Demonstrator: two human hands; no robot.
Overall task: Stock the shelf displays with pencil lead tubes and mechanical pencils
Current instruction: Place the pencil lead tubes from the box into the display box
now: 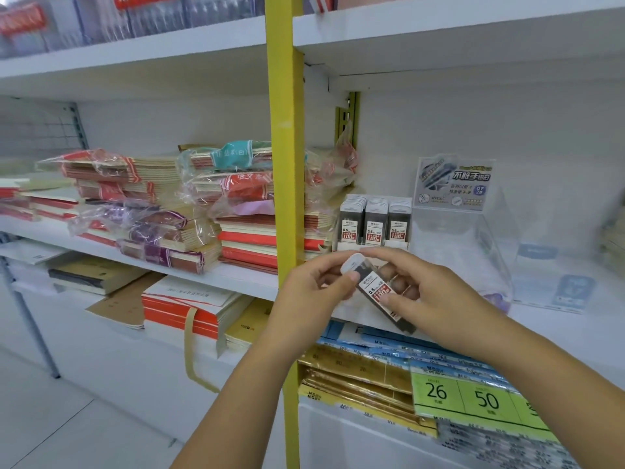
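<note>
Both hands hold one pencil lead tube point(380, 292), a dark flat case with a white cap and a red-and-white label, tilted in front of the shelf edge. My left hand point(314, 292) pinches its capped upper end between thumb and fingers. My right hand point(436, 299) grips the body from the right, thumb on the label. Just behind, a small display rack point(373, 223) on the middle shelf holds three rows of the same lead tubes upright. Right of it stands a clear acrylic display box point(463, 245) with a printed header card; it looks empty.
A yellow upright post point(287, 198) divides the shelving just left of my hands. Stacks of wrapped notebooks point(216, 211) fill the shelf to the left. Below lie packs of paper and a green card point(473, 397) marked 26 and 50. White floor is at the lower left.
</note>
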